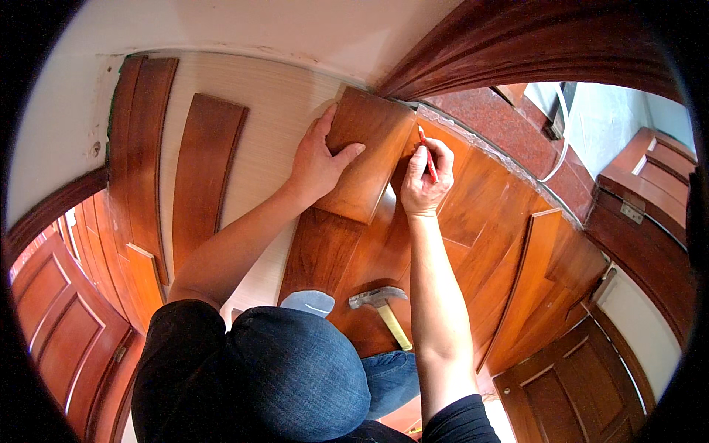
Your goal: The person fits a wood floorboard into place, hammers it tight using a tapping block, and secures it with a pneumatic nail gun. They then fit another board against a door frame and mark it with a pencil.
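A short reddish-brown floorboard [369, 159] lies over the laid wooden flooring, its far end near the wall. My left hand [319, 159] holds it at its left edge, thumb on the top face and fingers along the side. In my right hand [427, 177] is a red pencil [427, 155], pinched between thumb and fingers. Its tip points away from me, just right of the floorboard and near the floor's far edge. A claw hammer [384, 306] with a yellow handle rests on the boards by my knee.
Loose planks [207, 166] lie at the left on pale underlay [258, 103]. Another narrow plank [526, 273] lies across the flooring at the right. A reddish stone sill [509, 140] borders the far right, with a white cable [565, 140]. Wooden doors [74, 325] stand at both sides.
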Demonstrator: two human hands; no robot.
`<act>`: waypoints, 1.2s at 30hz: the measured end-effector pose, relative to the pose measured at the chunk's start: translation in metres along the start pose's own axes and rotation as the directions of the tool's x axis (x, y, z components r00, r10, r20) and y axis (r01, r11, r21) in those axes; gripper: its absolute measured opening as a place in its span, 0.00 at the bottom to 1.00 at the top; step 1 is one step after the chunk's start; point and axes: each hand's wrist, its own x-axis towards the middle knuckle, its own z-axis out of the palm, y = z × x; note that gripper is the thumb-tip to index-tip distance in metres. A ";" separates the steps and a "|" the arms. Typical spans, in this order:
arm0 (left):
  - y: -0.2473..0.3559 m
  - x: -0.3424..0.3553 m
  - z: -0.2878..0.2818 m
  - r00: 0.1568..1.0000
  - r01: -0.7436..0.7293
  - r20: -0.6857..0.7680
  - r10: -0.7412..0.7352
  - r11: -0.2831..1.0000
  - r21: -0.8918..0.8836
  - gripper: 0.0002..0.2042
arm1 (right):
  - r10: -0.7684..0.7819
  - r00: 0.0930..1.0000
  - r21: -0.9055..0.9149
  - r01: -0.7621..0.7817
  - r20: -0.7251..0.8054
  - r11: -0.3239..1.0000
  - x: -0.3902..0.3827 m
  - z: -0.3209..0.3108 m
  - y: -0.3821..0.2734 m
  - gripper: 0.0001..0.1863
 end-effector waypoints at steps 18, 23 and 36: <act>-0.002 0.000 0.001 1.000 -0.020 -0.009 0.020 1.000 -0.015 0.44 | -0.007 1.000 -0.014 0.007 -0.014 1.000 0.000 0.001 0.001 0.09; 0.000 -0.001 0.000 1.000 0.000 -0.006 0.001 1.000 0.020 0.45 | 0.029 1.000 0.008 -0.029 -0.002 1.000 -0.001 0.000 0.001 0.09; -0.001 0.000 0.000 1.000 -0.005 -0.002 0.005 1.000 0.031 0.45 | 0.005 1.000 -0.018 -0.005 -0.006 1.000 0.000 0.000 0.000 0.10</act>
